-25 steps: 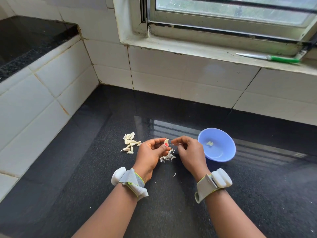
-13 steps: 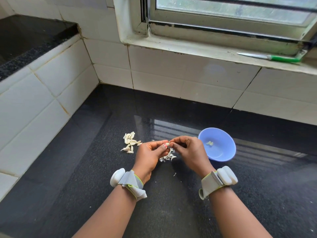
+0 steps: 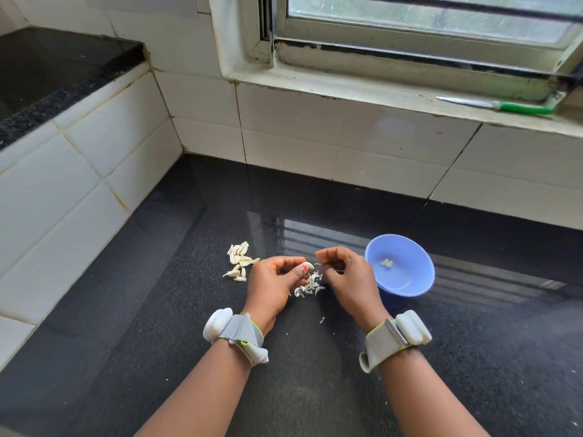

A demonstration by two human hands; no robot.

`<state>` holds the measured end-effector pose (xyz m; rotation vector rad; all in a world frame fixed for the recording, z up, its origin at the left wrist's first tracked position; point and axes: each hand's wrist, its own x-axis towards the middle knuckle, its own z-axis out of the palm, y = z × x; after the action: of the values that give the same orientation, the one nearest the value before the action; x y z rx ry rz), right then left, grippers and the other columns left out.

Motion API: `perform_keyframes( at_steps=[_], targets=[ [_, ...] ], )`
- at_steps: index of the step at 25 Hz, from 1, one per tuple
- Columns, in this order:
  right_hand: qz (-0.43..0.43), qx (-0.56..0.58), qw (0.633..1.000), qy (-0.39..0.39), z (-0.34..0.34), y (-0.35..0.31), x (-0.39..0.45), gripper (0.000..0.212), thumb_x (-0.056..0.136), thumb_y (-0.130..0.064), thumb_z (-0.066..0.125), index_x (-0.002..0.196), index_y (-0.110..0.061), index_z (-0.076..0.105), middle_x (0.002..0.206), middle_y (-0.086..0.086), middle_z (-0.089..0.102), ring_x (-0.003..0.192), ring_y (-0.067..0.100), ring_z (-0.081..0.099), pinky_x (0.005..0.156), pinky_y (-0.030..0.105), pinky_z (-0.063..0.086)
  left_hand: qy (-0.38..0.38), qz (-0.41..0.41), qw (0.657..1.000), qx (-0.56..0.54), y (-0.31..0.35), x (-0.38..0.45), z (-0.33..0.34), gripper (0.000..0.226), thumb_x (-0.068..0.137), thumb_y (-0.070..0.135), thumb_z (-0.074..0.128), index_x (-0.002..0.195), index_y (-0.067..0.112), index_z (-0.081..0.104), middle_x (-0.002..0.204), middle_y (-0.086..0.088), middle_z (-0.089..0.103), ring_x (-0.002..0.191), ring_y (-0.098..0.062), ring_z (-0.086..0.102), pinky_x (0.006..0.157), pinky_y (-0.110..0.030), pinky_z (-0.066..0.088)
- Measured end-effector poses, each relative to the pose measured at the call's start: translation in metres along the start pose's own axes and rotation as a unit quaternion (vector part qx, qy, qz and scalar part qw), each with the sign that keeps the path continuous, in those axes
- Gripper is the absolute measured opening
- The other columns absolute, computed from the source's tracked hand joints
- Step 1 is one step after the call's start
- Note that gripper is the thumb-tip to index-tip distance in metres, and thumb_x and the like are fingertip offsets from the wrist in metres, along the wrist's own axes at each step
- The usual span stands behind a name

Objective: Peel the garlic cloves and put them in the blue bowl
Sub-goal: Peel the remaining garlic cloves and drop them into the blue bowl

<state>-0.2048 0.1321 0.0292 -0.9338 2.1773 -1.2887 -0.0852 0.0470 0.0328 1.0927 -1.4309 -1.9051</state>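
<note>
My left hand (image 3: 275, 280) pinches a pale garlic clove (image 3: 308, 265) between thumb and fingers, its tip pointing right. My right hand (image 3: 348, 279) is a short gap to the right, fingers curled together; a thin scrap of skin seems pinched at its fingertips, too small to be sure. A pile of white peel (image 3: 308, 286) lies on the black counter below both hands. Several unpeeled cloves (image 3: 239, 260) lie in a heap to the left of my left hand. The blue bowl (image 3: 407, 285) stands right of my right hand with two peeled cloves (image 3: 386, 263) inside.
A green-handled knife (image 3: 504, 106) lies on the window sill at the back right. White tiled walls close the counter at the back and the left, with a raised black ledge (image 3: 47, 80) at the far left. Small peel flecks (image 3: 321, 320) dot the counter.
My hands have drawn apart: the right hand pulled away to the right from the clove, which stays in my left hand. The peel pile, clove heap and bowl have not moved.
</note>
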Motion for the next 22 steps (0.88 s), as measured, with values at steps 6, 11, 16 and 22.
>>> perform_keyframes(
  at_steps=[6,11,16,22],
  targets=[
    [0.011,0.134,0.990,-0.053,0.0019,-0.0011,-0.0029,0.013,0.083,-0.014,0.076,0.087,-0.027,0.074,0.082,-0.004,0.076,0.079,0.011,0.072,0.072,0.025,0.058,0.000,0.002,1.000,0.011,0.0031,0.0007,0.0010,0.009,0.081,0.004,0.071,0.090,0.003,0.072,0.073,-0.006,0.072,0.067,-0.012,0.068,0.062,-0.019,0.056],
    [0.076,0.244,0.966,-0.047,0.0004,-0.0029,-0.0029,0.011,0.086,-0.005,0.070,0.090,-0.015,0.074,0.084,0.007,0.076,0.077,0.016,0.072,0.067,0.023,0.056,-0.028,-0.007,1.000,-0.009,0.0033,0.0003,0.0028,0.010,0.086,0.001,0.063,0.090,0.005,0.071,0.076,-0.007,0.072,0.067,-0.009,0.068,0.062,-0.017,0.055],
    [0.081,0.261,0.961,-0.049,0.0017,-0.0025,-0.0005,0.011,0.087,-0.003,0.067,0.093,-0.010,0.073,0.087,0.013,0.075,0.080,0.022,0.072,0.070,0.027,0.059,-0.026,-0.003,1.000,0.015,0.0052,-0.0002,0.0037,0.010,0.086,0.002,0.064,0.093,0.002,0.071,0.080,-0.014,0.072,0.068,-0.013,0.068,0.063,-0.020,0.056],
    [0.032,0.155,0.986,-0.044,-0.0003,-0.0011,-0.0009,0.019,0.085,-0.006,0.072,0.087,-0.025,0.075,0.078,0.003,0.076,0.073,0.017,0.073,0.072,0.032,0.060,0.012,0.076,0.981,0.177,0.0037,0.0042,0.0012,0.006,0.084,0.014,0.070,0.086,0.014,0.076,0.073,-0.003,0.074,0.068,-0.015,0.071,0.067,-0.032,0.059]
  ],
)
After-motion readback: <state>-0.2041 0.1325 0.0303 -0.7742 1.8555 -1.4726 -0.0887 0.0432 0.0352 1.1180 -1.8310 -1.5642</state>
